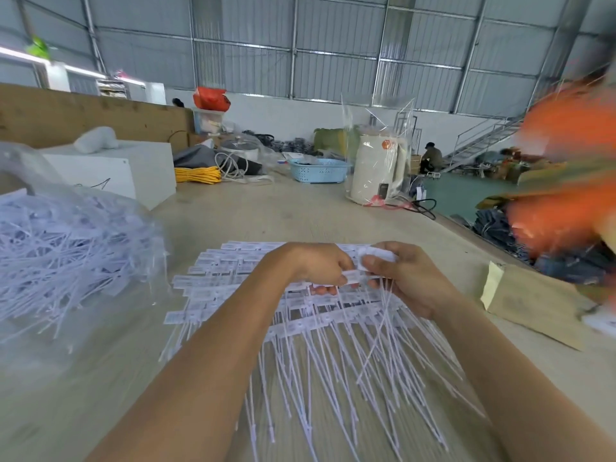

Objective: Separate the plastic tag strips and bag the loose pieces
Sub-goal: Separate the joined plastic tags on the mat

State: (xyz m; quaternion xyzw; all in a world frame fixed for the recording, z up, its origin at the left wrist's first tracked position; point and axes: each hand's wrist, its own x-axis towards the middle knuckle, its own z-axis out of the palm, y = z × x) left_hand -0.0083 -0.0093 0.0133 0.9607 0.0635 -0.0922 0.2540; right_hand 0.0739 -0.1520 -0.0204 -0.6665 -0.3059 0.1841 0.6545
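Observation:
A spread of joined white plastic tag strips (pixel 233 288) lies on the table in front of me, label heads at the far side and thin tails fanning toward me. My left hand (pixel 316 265) pinches the head of a strip above the pile's middle. My right hand (pixel 400 271) grips a small bunch of separated tags (pixel 376 255), their tails hanging down over the pile. A large clear plastic bag (pixel 66 255) full of loose white tags rests on the table at the left.
A tan paper envelope (pixel 533 305) lies at the right table edge. Farther back stand a white kettle in clear wrap (pixel 376 168), a blue basket (pixel 316 170), a white box (pixel 133 168) and a yellow cord coil (pixel 198 175). A blurred orange mass (pixel 566 161) fills the right side.

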